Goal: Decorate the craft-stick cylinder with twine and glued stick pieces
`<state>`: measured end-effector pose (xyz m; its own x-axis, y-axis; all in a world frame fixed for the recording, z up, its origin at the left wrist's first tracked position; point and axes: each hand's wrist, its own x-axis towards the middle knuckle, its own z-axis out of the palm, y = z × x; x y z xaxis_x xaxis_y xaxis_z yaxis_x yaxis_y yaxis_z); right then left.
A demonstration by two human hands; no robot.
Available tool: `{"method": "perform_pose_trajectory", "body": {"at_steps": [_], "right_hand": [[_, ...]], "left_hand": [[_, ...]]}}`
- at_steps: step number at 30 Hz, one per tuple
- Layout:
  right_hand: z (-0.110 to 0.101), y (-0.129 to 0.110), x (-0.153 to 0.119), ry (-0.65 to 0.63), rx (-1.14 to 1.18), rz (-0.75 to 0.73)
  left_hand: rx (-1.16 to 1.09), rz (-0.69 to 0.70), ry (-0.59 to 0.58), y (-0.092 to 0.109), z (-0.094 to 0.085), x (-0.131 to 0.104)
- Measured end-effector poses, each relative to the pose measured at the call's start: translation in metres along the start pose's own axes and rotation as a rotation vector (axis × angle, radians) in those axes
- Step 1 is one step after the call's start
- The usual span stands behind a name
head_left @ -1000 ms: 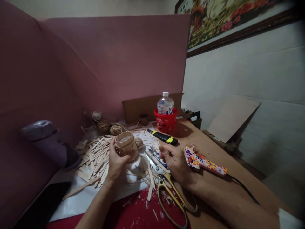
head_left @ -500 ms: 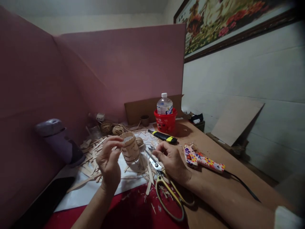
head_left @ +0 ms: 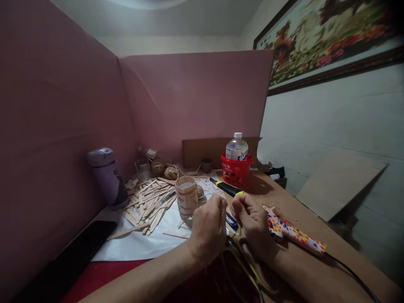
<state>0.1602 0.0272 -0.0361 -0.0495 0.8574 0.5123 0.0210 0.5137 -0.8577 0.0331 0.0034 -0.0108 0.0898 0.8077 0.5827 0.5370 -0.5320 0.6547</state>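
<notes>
My left hand [head_left: 208, 229] is closed, thumb and fingers pinched together, just right of a small cup [head_left: 187, 201] faced with pale wood pieces. Close beside it, my right hand [head_left: 255, 225] is pinched too. Whatever lies between the fingertips is too small to make out. The cup stands upright on white paper [head_left: 139, 248]. Below the hands lie scissors with gold handles [head_left: 243, 273], their blades hidden. A blue object [head_left: 232, 220] shows between the hands. Behind them rests a black and yellow utility knife [head_left: 225, 187].
Flat wooden sticks [head_left: 151, 202] are heaped left of the cup, with twine balls [head_left: 158, 167] behind. A purple tumbler [head_left: 109, 181] and a black slab [head_left: 78, 248] stand left. A red tub [head_left: 236, 174] holds a bottle [head_left: 236, 150]. A floral glue gun [head_left: 293, 233] lies right.
My left hand has left the cup's rim and moved right, up to my right hand. Its fingers have closed. The camera view has turned left and up.
</notes>
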Motion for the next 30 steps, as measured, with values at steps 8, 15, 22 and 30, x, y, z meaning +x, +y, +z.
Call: {"method": "perform_pose_trajectory", "body": {"at_steps": [8, 15, 22, 30], "right_hand": [[-0.003, 0.007, 0.001, -0.005, -0.02, -0.071], [0.0, 0.003, 0.001, -0.078, 0.039, -0.066], [0.004, -0.002, -0.001, -0.122, 0.116, -0.035], [0.005, -0.006, -0.004, -0.133, 0.216, 0.019]], "left_hand": [[0.016, 0.002, -0.151, -0.011, 0.005, -0.002], [-0.098, -0.004, -0.126, -0.015, 0.0, -0.009], [-0.202, -0.02, -0.116, -0.023, -0.005, -0.011], [-0.226, -0.136, 0.01, -0.026, -0.002, -0.012]]}}
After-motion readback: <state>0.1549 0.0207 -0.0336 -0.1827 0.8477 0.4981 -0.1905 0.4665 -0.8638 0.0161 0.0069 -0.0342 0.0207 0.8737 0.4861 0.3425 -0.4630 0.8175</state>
